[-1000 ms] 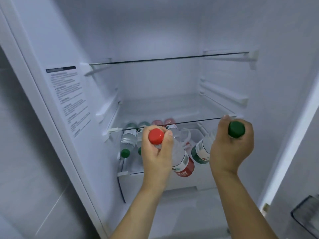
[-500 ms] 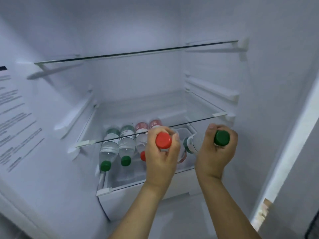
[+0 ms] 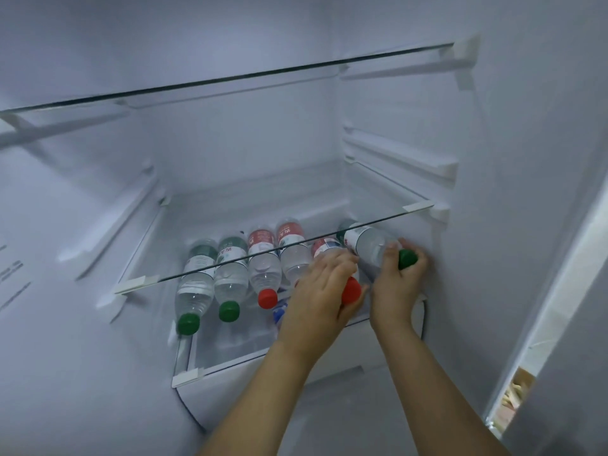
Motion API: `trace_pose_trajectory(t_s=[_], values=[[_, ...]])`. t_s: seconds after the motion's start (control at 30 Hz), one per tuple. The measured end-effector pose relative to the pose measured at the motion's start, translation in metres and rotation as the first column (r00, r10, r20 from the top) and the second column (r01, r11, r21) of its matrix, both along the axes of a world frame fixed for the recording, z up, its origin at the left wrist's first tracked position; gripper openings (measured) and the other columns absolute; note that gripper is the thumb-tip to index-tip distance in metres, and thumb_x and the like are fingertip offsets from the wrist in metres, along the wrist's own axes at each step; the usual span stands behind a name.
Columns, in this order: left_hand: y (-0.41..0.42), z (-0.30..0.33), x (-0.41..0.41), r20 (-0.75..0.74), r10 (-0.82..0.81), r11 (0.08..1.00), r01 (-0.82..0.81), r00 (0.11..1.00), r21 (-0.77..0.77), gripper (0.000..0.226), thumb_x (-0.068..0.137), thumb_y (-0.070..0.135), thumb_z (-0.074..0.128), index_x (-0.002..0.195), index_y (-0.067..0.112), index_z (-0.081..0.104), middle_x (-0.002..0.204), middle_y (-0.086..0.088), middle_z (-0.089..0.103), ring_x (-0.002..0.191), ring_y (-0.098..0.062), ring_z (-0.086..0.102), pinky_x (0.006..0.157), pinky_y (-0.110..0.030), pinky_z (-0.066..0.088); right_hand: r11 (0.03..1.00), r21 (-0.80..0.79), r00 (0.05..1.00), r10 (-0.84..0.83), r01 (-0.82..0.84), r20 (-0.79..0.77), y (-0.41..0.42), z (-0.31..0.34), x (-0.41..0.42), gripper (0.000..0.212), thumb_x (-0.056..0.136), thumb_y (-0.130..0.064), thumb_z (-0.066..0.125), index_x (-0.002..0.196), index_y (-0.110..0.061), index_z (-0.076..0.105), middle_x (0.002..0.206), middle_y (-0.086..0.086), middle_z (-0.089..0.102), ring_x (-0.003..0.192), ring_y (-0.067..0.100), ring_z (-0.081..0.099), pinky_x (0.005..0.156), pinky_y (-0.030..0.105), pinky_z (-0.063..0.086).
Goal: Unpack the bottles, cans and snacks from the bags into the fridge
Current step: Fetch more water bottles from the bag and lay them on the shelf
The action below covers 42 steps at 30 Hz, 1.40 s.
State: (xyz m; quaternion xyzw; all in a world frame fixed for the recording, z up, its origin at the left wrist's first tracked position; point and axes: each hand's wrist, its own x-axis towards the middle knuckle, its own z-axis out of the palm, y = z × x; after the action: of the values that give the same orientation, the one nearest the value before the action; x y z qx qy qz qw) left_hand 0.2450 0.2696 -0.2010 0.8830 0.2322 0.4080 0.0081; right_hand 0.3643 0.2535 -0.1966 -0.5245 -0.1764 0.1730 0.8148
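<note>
Fridge shelf [image 3: 197, 357], both hand-held bottles now farther inside.

Print on the bottle labels [image 3: 261, 239] and fridge sticker [image 3: 13, 278] is unreadable.

I log the fridge interior [image 3: 263, 153] as white. I count two clear bottles with green caps [image 3: 188, 323] and green labels, and clear bottles with red caps [image 3: 267, 298] and red-and-white labels. I note something small and blue [image 3: 279, 313] beside them.
</note>
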Motion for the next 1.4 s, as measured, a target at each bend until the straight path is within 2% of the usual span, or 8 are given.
trace_pose_trajectory(t_s=[0.17,0.3,0.4,0.57,0.7,0.83,1.2,1.4], values=[[0.022,-0.01,0.008,-0.154,0.077,0.997,-0.074,0.985,0.031,0.042,0.092,0.02,0.066,0.13,0.009,0.051,0.141,-0.006,0.049,0.138,-0.02,0.038,0.112,-0.044,0.037,0.976,-0.193,0.995,0.102,-0.103,-0.013,0.018,-0.015,0.007,0.042,0.101,-0.036,0.045,0.137,-0.016,0.039,0.12,0.001,0.052,0.102,0.016,0.053,0.079,0.027,0.041],[0.041,-0.018,0.017,-0.351,0.256,0.967,-0.24,0.901,0.09,0.062,0.087,0.012,0.065,0.144,0.008,0.041,0.153,-0.01,0.039,0.144,-0.026,0.033,0.114,-0.049,0.034,0.931,-0.304,0.976,0.216,-0.2,0.021,0.034,-0.018,0.014,0.043,0.103,-0.034,0.038,0.142,-0.017,0.035,0.122,0.002,0.052,0.101,0.016,0.049,0.082,0.031,0.039],[0.051,-0.023,0.022,-0.484,0.339,0.937,-0.338,0.806,0.094,0.064,0.097,0.023,0.049,0.154,0.012,0.023,0.162,-0.009,0.018,0.15,-0.029,0.016,0.121,-0.049,0.014,0.911,-0.346,0.961,0.264,-0.224,0.075,0.043,-0.019,0.018,0.038,0.103,-0.026,0.035,0.138,-0.013,0.038,0.127,0.012,0.055,0.105,0.022,0.053,0.085,0.033,0.043],[0.055,-0.022,0.026,-0.459,0.38,0.92,-0.381,0.803,0.095,0.069,0.094,0.036,0.045,0.154,0.01,0.023,0.161,-0.011,0.023,0.147,-0.031,0.024,0.119,-0.046,0.015,0.906,-0.381,0.956,0.254,-0.182,0.148,0.051,-0.025,0.022,0.034,0.101,-0.022,0.036,0.132,-0.011,0.047,0.124,0.012,0.058,0.107,0.025,0.056,0.089,0.035,0.047],[0.053,-0.024,0.021,-0.459,0.351,0.929,-0.364,0.816,0.064,0.076,0.093,0.046,0.035,0.156,0.01,0.014,0.163,-0.009,0.013,0.15,-0.026,0.013,0.122,-0.042,0.005,0.907,-0.391,0.953,0.24,-0.154,0.183,0.054,-0.027,0.021,0.035,0.101,-0.022,0.036,0.132,-0.012,0.048,0.125,0.009,0.058,0.11,0.023,0.056,0.095,0.042,0.048],[0.05,-0.024,0.022,-0.425,0.375,0.92,-0.387,0.824,0.062,0.074,0.092,0.047,0.026,0.154,0.008,0.023,0.161,-0.012,0.022,0.149,-0.027,0.021,0.122,-0.043,0.011,0.896,-0.417,0.947,0.251,-0.15,0.199,0.054,-0.028,0.018,0.037,0.101,-0.024,0.037,0.136,-0.015,0.045,0.132,0.007,0.055,0.118,0.023,0.054,0.1,0.045,0.047],[0.048,-0.019,0.023,-0.478,0.386,0.912,-0.406,0.789,0.067,0.074,0.094,0.047,0.034,0.155,0.008,0.018,0.162,-0.011,0.018,0.149,-0.029,0.017,0.121,-0.043,0.005,0.842,-0.502,0.913,0.343,-0.196,0.219,0.042,-0.018,0.018,0.047,0.098,-0.016,0.036,0.144,-0.016,0.038,0.144,0.006,0.047,0.13,0.024,0.045,0.108,0.043,0.039],[0.047,-0.006,0.026,-0.542,0.324,0.909,-0.414,0.775,-0.049,0.076,0.099,0.047,0.038,0.157,0.013,0.002,0.165,-0.006,0.0,0.152,-0.024,0.001,0.121,-0.041,-0.001,0.805,-0.575,0.898,0.354,-0.149,0.262,0.02,-0.007,0.019,0.034,0.098,-0.013,0.039,0.13,-0.009,0.048,0.13,0.011,0.054,0.114,0.027,0.053,0.082,0.026,0.036]])
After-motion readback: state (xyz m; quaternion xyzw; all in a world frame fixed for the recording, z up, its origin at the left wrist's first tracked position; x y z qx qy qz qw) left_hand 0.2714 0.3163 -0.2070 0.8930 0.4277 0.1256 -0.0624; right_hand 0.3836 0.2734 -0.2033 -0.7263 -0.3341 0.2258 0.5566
